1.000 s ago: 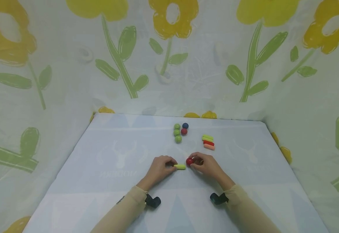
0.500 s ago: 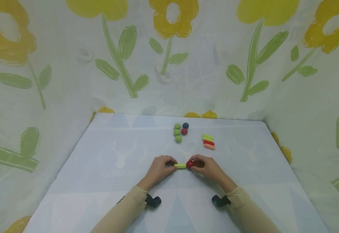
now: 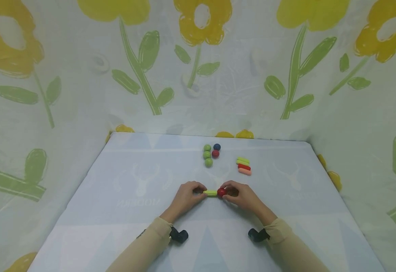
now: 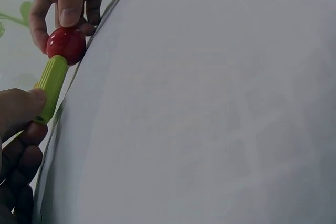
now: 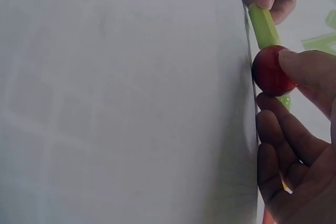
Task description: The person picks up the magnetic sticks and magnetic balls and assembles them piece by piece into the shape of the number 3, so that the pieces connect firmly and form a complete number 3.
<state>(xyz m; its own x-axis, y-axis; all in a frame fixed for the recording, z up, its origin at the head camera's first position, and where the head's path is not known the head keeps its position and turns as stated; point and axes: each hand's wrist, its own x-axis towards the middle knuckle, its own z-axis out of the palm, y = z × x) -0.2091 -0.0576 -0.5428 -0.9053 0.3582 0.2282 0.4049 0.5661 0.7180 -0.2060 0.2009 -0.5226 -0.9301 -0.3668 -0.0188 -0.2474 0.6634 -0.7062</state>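
Observation:
In the head view my left hand (image 3: 186,197) pinches the left end of a short yellow-green ribbed stick (image 3: 211,193). My right hand (image 3: 242,194) holds a glossy red ball (image 3: 221,192) between thumb and fingers. Ball and stick meet end to end, low over the table. The left wrist view shows the stick (image 4: 51,88) with its far end against the ball (image 4: 66,44); the thumb lies on its near end. From the right wrist, the ball (image 5: 273,71) touches the stick (image 5: 263,27), and the thumb presses its side.
Farther back on the white table (image 3: 116,211) stand several green balls (image 3: 207,155), a blue ball (image 3: 216,147) and another red ball (image 3: 215,153). Right of them lie yellow-green sticks (image 3: 242,160), a red stick (image 3: 244,166) and a pink stick (image 3: 244,171). Flower-printed cloth (image 3: 231,94) surrounds the table.
My right hand has come slightly down toward me, lining the red ball up with the stick's right end. The gap between them has closed. My left hand has hardly moved.

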